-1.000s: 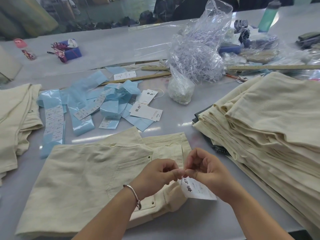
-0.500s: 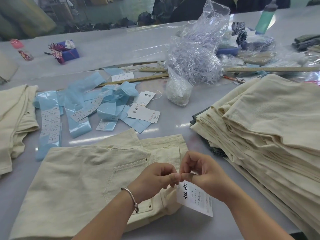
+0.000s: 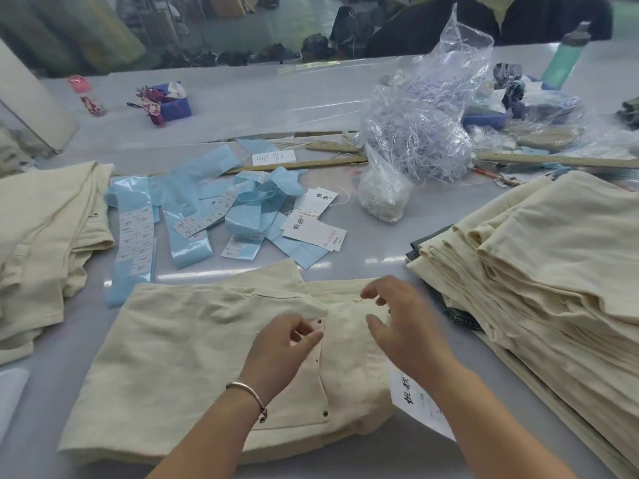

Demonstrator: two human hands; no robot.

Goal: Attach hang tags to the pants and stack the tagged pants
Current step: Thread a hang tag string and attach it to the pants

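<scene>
While your left hand (image 3: 287, 344) pinches the edge of the open fly placket, with thumb and forefinger closed on the cloth, your right hand (image 3: 397, 319) hovers just above the waistband with fingers loose and spread, gripping nothing that I can see. Under your right forearm the hang tag (image 3: 415, 404) lies at the near right edge of the pants (image 3: 179, 344); whether its string is looped and fast to the garment cannot be told, since your arm covers it. Check that first, I'd judge: give the tag a light tug before you let go of the placket, and lay it flat on the cloth so it won't crease in the stack.

These pants lie folded flat on the table (image 3: 373, 243) right in front of you, cream, coarse-woven, back pocket up, small metal studs showing along the fly.

To your right the stack of cream pants (image 3: 539, 271) rises tall, its edges roughly aligned; to your left sits a looser pile (image 3: 45, 236). Which one holds the tagged pairs I cannot tell.

Farther out, spare hang tags (image 3: 313, 233) rest among blue sticker strips (image 3: 186, 223), and behind them stands a clear plastic bag (image 3: 422, 133) of strings.
</scene>
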